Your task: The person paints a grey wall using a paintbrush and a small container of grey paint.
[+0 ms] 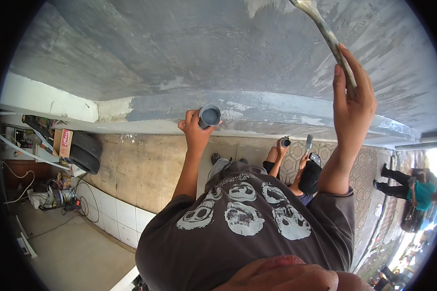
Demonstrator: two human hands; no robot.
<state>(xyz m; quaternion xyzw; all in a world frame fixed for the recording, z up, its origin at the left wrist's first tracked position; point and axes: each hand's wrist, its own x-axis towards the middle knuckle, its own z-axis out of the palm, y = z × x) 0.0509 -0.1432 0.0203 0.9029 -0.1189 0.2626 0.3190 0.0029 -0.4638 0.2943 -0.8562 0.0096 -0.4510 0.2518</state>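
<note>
My left hand (195,130) is closed around a small dark cup (210,116) of grey paint, held upright beside the ledge. Raised at the right, my right hand (355,99) grips the long, paint-smeared handle of a paintbrush (327,36). The brush's far end is cut off by the top of the picture, so its bristles are hidden. In front of me stands a wall (179,43) coated in streaky, uneven grey. Along its lower part runs a ledge (175,106), partly grey with pale patches.
Low on my right, a co-worker (311,177) holds another cup (285,142) and a flat brush (309,141). Black tyres (86,151) and a cardboard box (63,142) stand left, near cables and clutter. A person in teal (425,191) is farther right.
</note>
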